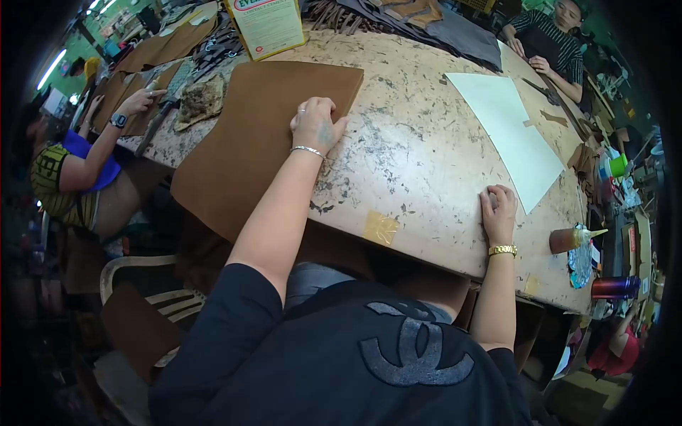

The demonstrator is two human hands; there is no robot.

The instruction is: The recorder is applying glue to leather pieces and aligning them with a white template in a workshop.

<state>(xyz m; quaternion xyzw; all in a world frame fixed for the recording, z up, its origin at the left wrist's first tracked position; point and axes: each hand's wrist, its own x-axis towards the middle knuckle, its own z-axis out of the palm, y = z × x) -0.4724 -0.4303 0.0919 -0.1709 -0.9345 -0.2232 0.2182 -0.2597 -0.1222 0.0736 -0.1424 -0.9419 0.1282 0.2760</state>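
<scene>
My left hand (318, 125) lies on the right part of a stack of brown leather-like sheets (240, 144), its fingers bent near the stack's right edge. The stack hangs over the table's front edge at the left. My right hand (499, 205) rests with curled fingers on the scuffed table (405, 160), close to its front edge, and no object shows in it. Just beyond that hand lies a pale white-green sheet (511, 128) with an angular outline. A piece of clear yellowish tape (381, 228) sticks to the table edge between my hands.
A contact cement can (269, 26) stands behind the stack, beside a stained cloth (201, 101). At the right are a glue bottle (567, 239), a purple metallic tumbler (615, 287) and scissors (541, 90). Co-workers sit at the left (80, 175) and far right (557, 48). A plastic chair (138, 261) stands at left.
</scene>
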